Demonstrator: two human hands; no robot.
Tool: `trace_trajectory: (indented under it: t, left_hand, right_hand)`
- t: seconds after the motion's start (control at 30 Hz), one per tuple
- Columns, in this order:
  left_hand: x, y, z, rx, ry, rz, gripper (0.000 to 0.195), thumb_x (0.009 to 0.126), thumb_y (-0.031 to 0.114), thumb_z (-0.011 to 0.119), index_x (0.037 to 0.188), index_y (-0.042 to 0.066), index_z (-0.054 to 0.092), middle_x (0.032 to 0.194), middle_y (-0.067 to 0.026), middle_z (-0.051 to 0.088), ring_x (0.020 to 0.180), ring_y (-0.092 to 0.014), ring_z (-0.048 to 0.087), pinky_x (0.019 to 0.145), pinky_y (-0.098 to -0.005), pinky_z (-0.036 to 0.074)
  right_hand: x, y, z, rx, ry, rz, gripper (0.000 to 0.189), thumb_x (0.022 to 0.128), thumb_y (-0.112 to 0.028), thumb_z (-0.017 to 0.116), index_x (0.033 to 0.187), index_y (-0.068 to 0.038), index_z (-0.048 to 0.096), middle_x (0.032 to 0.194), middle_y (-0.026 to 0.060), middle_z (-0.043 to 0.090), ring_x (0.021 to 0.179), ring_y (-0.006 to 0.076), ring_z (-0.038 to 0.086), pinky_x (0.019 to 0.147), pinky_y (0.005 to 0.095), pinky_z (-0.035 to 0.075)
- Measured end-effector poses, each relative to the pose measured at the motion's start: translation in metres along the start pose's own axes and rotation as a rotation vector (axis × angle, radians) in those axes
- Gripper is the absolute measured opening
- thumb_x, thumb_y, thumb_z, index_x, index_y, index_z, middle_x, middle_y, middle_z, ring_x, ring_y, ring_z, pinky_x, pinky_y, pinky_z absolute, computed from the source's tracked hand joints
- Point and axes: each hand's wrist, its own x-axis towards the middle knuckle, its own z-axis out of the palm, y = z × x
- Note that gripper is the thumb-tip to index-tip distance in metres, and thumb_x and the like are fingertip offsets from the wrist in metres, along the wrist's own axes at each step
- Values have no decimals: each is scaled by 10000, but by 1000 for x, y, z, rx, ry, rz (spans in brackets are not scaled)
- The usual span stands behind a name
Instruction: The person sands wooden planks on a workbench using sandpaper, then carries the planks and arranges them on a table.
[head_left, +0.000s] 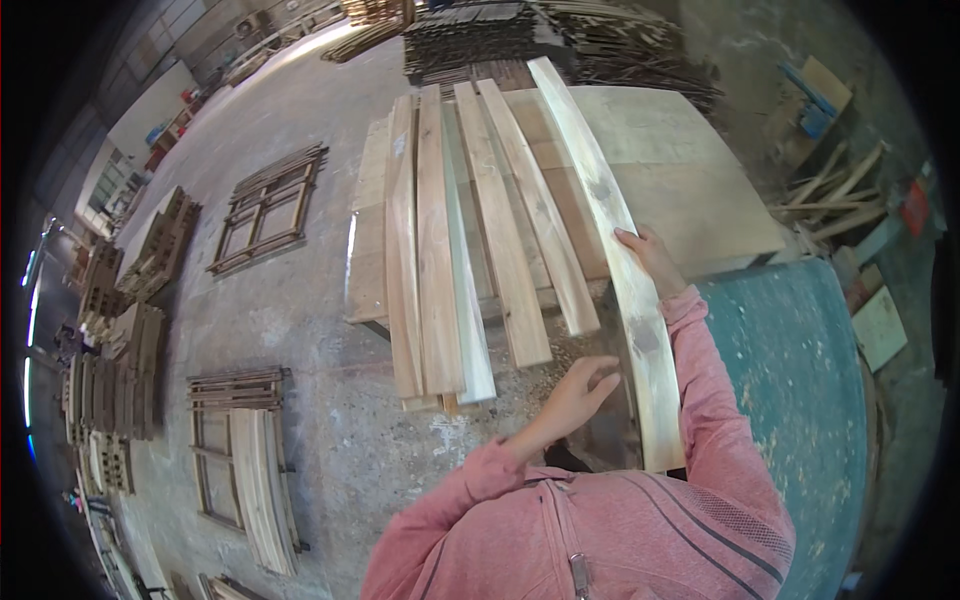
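Observation:
A long pale wooden board (604, 191) with dark knots runs from the far side of the plywood-topped table (675, 165) back to my body. My right hand (651, 259) grips its right edge near the middle. Just left of the board's near part, my left hand (585, 386) is raised with thumb and fingers apart, holding nothing. Several more boards lie side by side to the left, among them a narrow board (536, 202), a brown board (499, 225) and a wide board (439, 247). Their near ends stick out past the table's edge.
A green surface (787, 375) adjoins the table at my right. Beyond the table are stacks of thin wood strips (472, 37). Wooden frames (262, 210) and stacked timber (154, 247) stand on the concrete floor to the left. Scrap wood (840, 187) lies at the far right.

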Motion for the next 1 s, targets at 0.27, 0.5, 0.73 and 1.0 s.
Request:
trace_trajectory:
  t: [0.27, 0.5, 0.73, 1.0]
  left_hand:
    - [6, -51, 4, -259, 194, -439, 786, 806, 303, 565, 1333, 9, 62, 1265, -276, 308, 1088, -291, 441, 896, -328, 362]
    - [44, -54, 5, -155, 548, -386, 781, 832, 252, 520, 1321, -22, -23, 1325, -261, 200, 1225, -327, 269, 980, -362, 257]
    - [71, -61, 13, -794, 556, -549, 604, 840, 202, 514, 1308, 24, 177, 1209, -167, 382, 1046, -220, 445, 876, -318, 383]
    - [25, 35, -4, -135, 621, -5, 390, 811, 57, 507, 1167, 1, 359, 1013, -93, 483, 887, -126, 495, 711, -244, 456]
  right_hand:
    - [145, 44, 5, 134, -94, 68, 373, 756, -206, 606, 1015, 56, 549, 867, 80, 598, 724, 140, 569, 631, 248, 446]
    - [202, 71, 0, -424, 19, -100, 459, 710, -342, 594, 1009, 6, 582, 837, 155, 625, 685, 278, 609, 643, 320, 462]
    - [185, 62, -8, -798, 73, -17, 551, 719, -438, 540, 1079, -21, 546, 1082, 194, 520, 990, 353, 482, 857, 390, 376]
    - [119, 14, 45, -1008, -4, -807, 734, 673, -43, 548, 1323, -170, 231, 1266, 191, 335, 1149, 352, 333, 950, 392, 313]
